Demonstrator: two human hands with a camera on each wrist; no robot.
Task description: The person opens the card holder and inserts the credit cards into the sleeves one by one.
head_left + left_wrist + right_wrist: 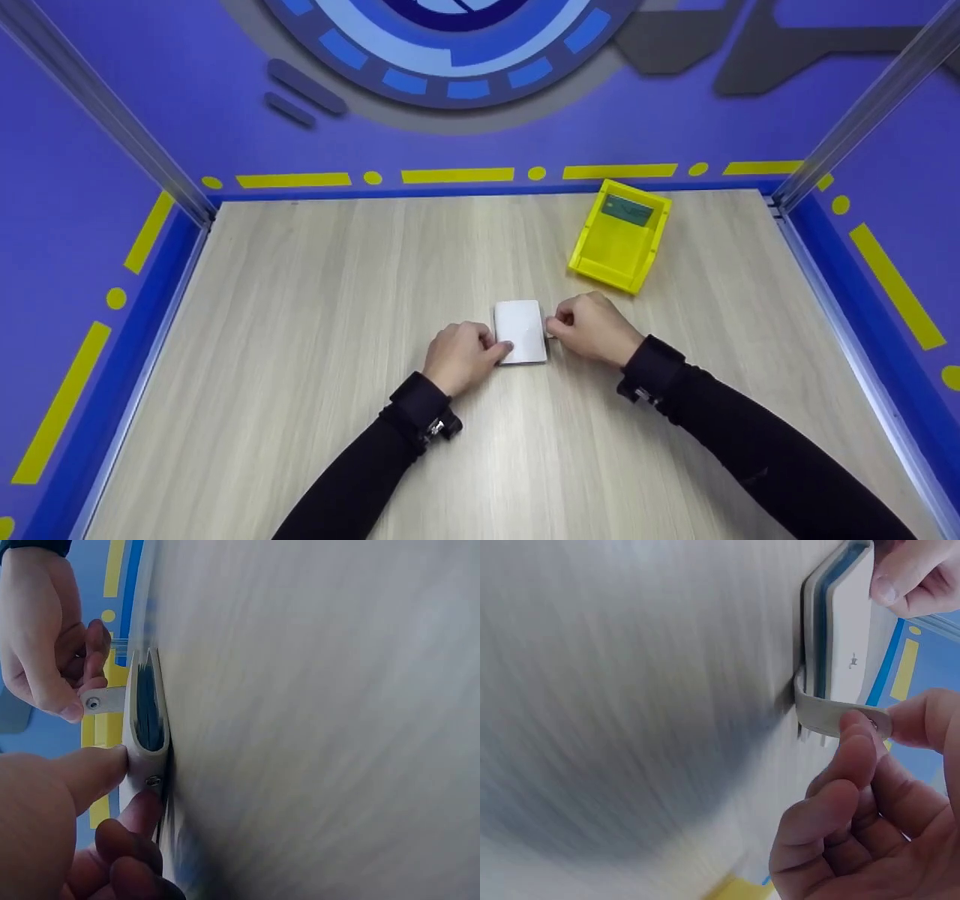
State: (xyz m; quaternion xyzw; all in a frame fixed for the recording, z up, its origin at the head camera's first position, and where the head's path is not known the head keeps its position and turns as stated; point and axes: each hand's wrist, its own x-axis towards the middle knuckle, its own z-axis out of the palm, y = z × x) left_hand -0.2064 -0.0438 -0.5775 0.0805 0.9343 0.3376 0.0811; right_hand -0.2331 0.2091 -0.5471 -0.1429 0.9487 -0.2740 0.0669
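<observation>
A small white card holder (523, 326) lies flat on the table, folded, with dark leaves between its covers in the left wrist view. My left hand (461, 356) holds it at the spine, thumb on the upper cover and index finger low beside a metal snap (153, 781). From the opposite side sticks out a short pale strap (836, 718) with its own snap near the end. My right hand (596, 330) pinches that strap between thumb and index finger, bending it up past the cover edge in the right wrist view. The other right fingers are curled loosely.
Behind my right hand a yellow open-topped bin (619, 251) stands at an angle, with a dark green card (628, 211) against its far inner wall. Blue panels (480, 150) with yellow marks border the wood-grain table (337, 270) at the back and both sides.
</observation>
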